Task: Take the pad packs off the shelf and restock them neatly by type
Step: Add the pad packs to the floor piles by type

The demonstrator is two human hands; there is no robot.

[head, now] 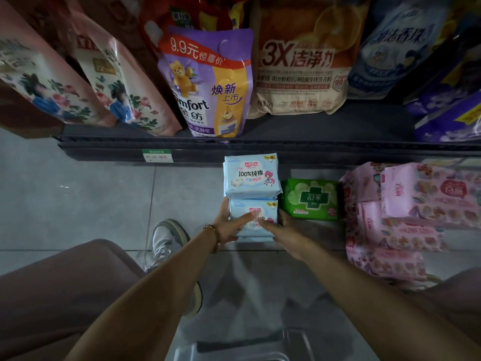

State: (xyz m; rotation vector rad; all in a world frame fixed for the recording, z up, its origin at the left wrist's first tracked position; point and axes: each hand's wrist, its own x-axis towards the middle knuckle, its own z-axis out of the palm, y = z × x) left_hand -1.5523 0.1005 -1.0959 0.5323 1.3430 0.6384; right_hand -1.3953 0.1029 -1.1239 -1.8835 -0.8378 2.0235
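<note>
The left hand point(227, 226) and right hand point(282, 231) clasped the near blue pad pack point(268, 212) from its nine and three o'clock sides, thumbs laid across its face. It sat on the low shelf point(312, 235), touching a second blue pad pack point(251, 175) at its twelve o'clock. A green pad pack point(311, 200) lay just beside, toward two o'clock, and pink pad packs point(416, 204) were piled further along at three o'clock. Above hung a purple softener bag point(208, 82).
</note>
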